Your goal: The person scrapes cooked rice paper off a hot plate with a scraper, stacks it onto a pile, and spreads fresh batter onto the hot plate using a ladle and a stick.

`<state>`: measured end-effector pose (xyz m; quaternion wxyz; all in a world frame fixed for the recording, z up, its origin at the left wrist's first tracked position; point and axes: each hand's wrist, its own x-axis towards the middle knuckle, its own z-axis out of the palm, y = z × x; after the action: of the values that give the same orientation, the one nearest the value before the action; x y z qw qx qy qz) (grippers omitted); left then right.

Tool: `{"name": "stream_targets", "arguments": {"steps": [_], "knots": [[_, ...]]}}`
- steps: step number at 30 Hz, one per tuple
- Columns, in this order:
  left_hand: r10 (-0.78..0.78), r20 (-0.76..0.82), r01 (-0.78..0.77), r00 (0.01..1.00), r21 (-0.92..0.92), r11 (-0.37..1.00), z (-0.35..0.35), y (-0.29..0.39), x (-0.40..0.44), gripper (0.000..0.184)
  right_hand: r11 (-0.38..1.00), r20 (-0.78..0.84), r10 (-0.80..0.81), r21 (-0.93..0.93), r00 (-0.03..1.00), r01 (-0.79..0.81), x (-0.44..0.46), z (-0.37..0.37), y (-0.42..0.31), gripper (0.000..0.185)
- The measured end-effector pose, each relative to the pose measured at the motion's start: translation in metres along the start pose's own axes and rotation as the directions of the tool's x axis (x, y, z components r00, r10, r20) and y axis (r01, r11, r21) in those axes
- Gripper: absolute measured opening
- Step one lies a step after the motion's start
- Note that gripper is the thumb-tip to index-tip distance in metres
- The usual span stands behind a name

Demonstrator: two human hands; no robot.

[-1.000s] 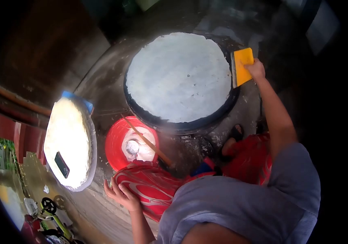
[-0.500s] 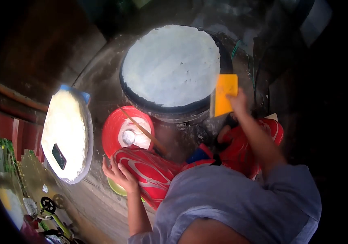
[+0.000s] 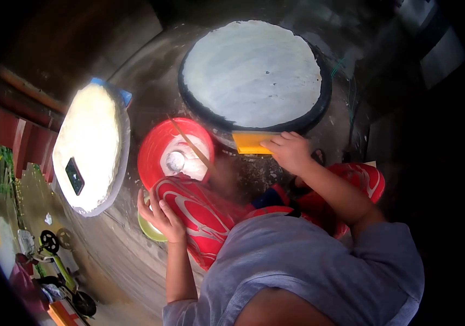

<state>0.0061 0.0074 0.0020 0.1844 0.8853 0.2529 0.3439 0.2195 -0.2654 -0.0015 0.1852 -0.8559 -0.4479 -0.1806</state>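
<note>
My right hand (image 3: 292,154) is closed on a yellow scraper (image 3: 251,142), at the near edge of a round dark griddle (image 3: 202,110). A thin white sheet of batter (image 3: 251,73) covers most of the griddle, with a few small holes in it. My left hand (image 3: 163,218) has its fingers apart and rests by my left knee, holding nothing. In front of that knee stands a red basin (image 3: 150,155) with white batter (image 3: 192,165), a round ladle cup (image 3: 175,161) and a wooden stick (image 3: 191,144).
At the left is a stack of pale round sheets (image 3: 88,141) with a phone (image 3: 74,176) on it and a blue object (image 3: 126,98) behind. A green bowl (image 3: 153,232) is partly behind my left hand. A small bike (image 3: 61,266) stands at the lower left.
My right hand has brought the yellow scraper from the griddle's right side round to its near edge. My left hand has stayed by the knee. The view has shifted, and more of the green bowl shows.
</note>
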Motion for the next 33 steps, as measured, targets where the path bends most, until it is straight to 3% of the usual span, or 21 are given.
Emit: {"name": "stream_targets", "arguments": {"steps": [3,6,8,11,13,15,17,21,24,27,28,30,31,33], "knots": [[0.026,-0.010,-0.026,1.000,0.000,1.000,0.000,0.000,0.003,0.036,0.995,-0.071,-0.095,-0.026,0.993,0.093,0.022,0.040,0.000,0.025],[0.077,0.000,-0.077,0.997,-0.011,0.997,0.000,0.005,0.011,0.034,0.990,-0.109,-0.058,-0.132,0.992,0.043,0.060,0.060,0.003,0.024],[0.132,0.012,-0.132,0.991,0.019,0.991,-0.002,0.013,0.021,0.034,0.982,-0.091,0.101,-0.152,0.991,-0.114,0.077,0.063,0.004,0.023],[0.209,0.010,-0.209,0.978,0.036,0.977,0.000,0.036,0.044,0.038,0.995,-0.107,0.068,-0.063,0.992,-0.075,0.066,0.050,-0.006,0.024],[0.290,0.027,-0.289,0.957,-0.030,0.957,0.010,0.049,0.064,0.039,0.993,-0.015,0.077,-0.084,0.997,-0.078,0.051,0.041,-0.017,0.023],[0.338,0.037,-0.334,0.941,-0.089,0.939,0.034,0.065,0.089,0.039,0.994,-0.032,-0.047,-0.101,0.998,0.043,0.037,0.046,-0.007,0.023],[0.398,0.093,-0.381,0.913,-0.156,0.911,0.071,0.074,0.108,0.041,0.984,-0.098,0.099,-0.139,0.990,-0.113,0.038,0.054,0.020,0.023],[0.517,0.284,-0.462,0.807,-0.241,0.854,0.152,0.086,0.126,0.057,0.987,-0.094,0.114,-0.098,0.989,-0.124,0.034,0.021,0.024,0.023],[0.546,0.428,-0.526,0.720,-0.178,0.832,0.210,0.086,0.119,0.070,0.992,-0.060,0.113,-0.055,0.992,-0.116,0.020,0.012,0.018,0.023],[0.632,0.418,-0.616,0.652,-0.195,0.764,0.246,0.082,0.121,0.031,0.995,-0.035,0.080,-0.059,0.996,-0.082,0.013,0.005,0.016,0.022],[0.632,0.423,-0.615,0.650,-0.196,0.764,0.250,0.084,0.126,0.031,0.997,-0.031,0.058,-0.049,0.998,-0.059,0.013,0.005,0.016,0.022],[0.512,0.556,-0.463,0.655,-0.241,0.853,0.256,0.086,0.142,0.012,0.999,-0.047,0.026,-0.039,0.999,-0.028,0.016,0.012,0.014,0.022],[0.493,0.498,-0.422,0.714,-0.255,0.870,0.261,0.087,0.150,0.012,1.000,-0.057,0.003,-0.030,0.998,-0.004,0.020,0.021,0.012,0.020],[0.445,0.602,-0.427,0.663,-0.185,0.885,0.257,0.097,0.169,0.013,0.999,-0.072,-0.032,0.021,0.997,0.034,0.038,0.039,0.004,0.016]]}}
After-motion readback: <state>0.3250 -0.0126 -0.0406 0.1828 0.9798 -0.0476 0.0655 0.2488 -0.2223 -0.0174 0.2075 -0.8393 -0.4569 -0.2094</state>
